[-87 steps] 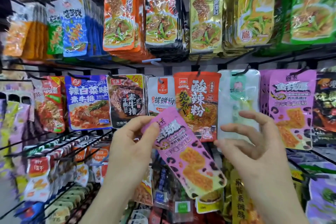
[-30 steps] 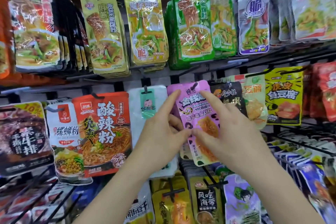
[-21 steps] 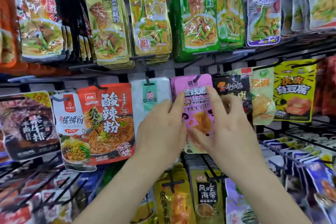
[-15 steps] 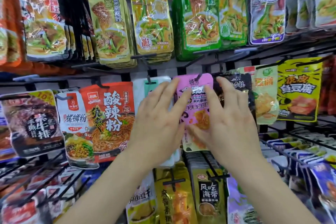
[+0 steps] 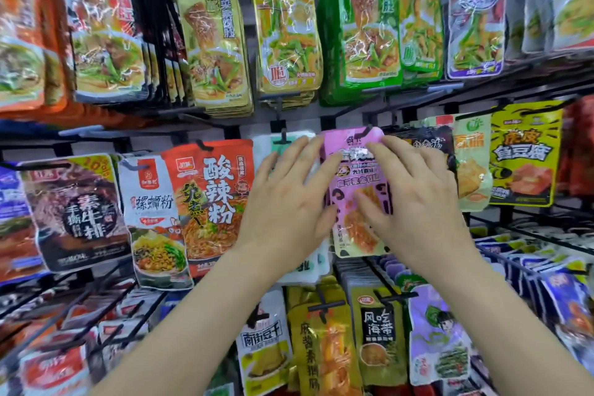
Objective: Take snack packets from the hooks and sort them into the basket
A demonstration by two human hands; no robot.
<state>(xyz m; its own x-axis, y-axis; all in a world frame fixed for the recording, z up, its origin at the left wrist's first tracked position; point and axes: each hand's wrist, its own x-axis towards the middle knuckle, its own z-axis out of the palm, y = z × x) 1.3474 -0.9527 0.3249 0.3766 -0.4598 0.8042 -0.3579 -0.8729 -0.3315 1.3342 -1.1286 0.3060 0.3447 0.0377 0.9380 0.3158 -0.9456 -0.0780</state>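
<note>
Pink pkt (image 5: 353, 177) on hook (image 5: 366, 131); orange snack pic.

Both hands are raised to a wall of snack packets hanging on black wire hooks. The left hand (image 5: 289, 199) lies flat, fingers straight, over a white packet (image 5: 265, 146), its forefinger reaching onto the left edge of a pink packet (image 5: 353, 170). The right hand (image 5: 414, 202) spreads across the pink packet's front, fingertips near its top and thumb lower down. The pink packet hangs from a hook (image 5: 366, 130). A red-orange packet (image 5: 212, 199) hangs to the left and a yellow packet (image 5: 524, 154) to the right.
</note>
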